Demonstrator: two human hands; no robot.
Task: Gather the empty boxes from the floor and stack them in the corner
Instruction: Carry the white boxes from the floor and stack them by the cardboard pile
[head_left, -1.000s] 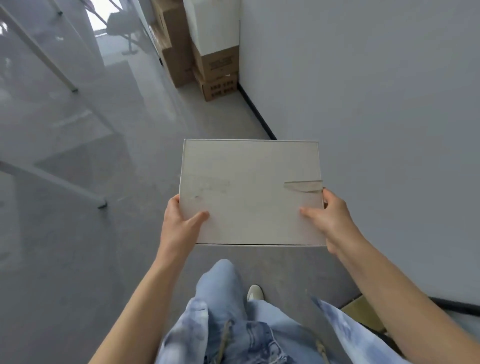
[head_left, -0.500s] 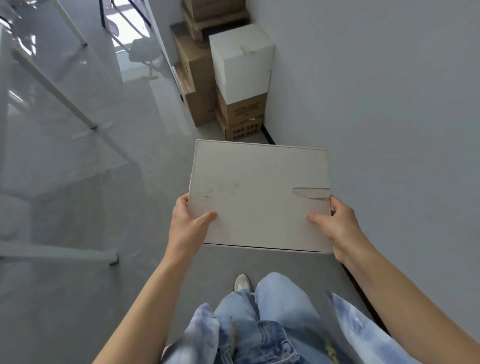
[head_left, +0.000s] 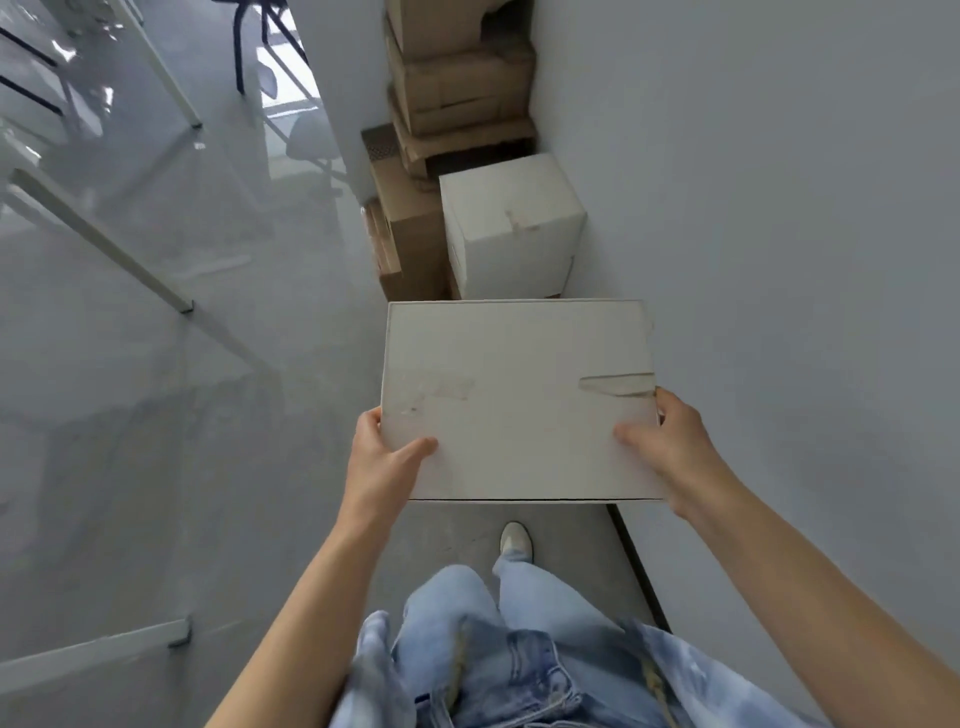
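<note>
Just beyond the hands, a white cube-shaped carton (head_left: 511, 223) fronts the stacked brown corrugated boxes (head_left: 457, 88), grey wall hard right. The flat, scuffed white rectangular cardboard box (head_left: 519, 400) sits clamped between left hand (head_left: 384, 467) and right hand (head_left: 670, 452), thumbs on top. The stack looms closer than a second ago.

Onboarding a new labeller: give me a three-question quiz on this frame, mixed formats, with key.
1. True or false: both hands hold the flat white cardboard box.
2. What stands directly ahead, beside the wall? A) a white cube-shaped carton B) a red plastic crate C) a metal bucket
3. Fill in: the brown cardboard boxes are stacked in the ____.

Key:
1. True: left hand and right hand each have a grip on a near corner.
2. A
3. Corner
</note>
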